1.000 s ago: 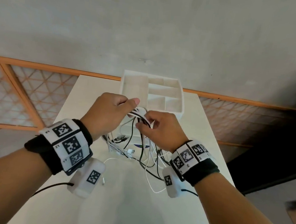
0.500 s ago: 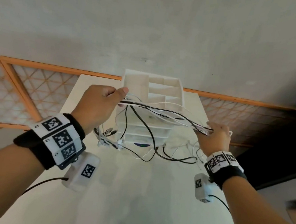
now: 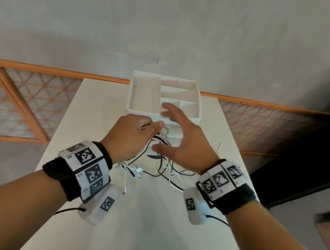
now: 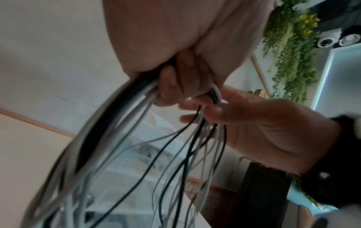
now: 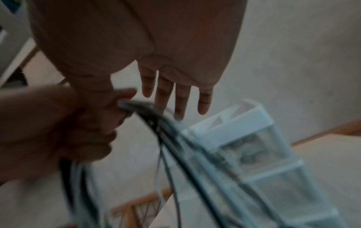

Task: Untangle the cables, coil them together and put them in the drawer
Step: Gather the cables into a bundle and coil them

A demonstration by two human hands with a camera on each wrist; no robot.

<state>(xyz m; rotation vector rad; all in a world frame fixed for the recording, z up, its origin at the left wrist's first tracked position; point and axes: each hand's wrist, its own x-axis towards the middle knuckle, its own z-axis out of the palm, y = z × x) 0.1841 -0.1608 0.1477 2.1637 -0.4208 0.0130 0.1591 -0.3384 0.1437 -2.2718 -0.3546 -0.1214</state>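
Note:
A bundle of black and white cables [image 3: 159,139] is gripped in my left hand [image 3: 149,128], fingers curled round it; the left wrist view shows that grip [image 4: 175,86] closely. Loose lengths of cable [image 3: 167,171] trail down onto the table, with white plugs [image 3: 135,171] below my left wrist. My right hand [image 3: 172,125] hovers just right of the bundle, fingers straight and spread, holding nothing. In the right wrist view its fingers [image 5: 175,98] reach over the cables [image 5: 156,117]. The white drawer unit [image 3: 141,110] stands behind both hands.
The drawer unit's top is an open tray with several compartments [image 3: 189,93]. It stands at the far end of a pale table [image 3: 150,224], against a grey wall. Wood lattice panels [image 3: 21,101] flank the table on both sides.
My right hand has let go of the cables it stretched out to the right and has swung back beside my left hand, open. The cables have slackened onto the table.

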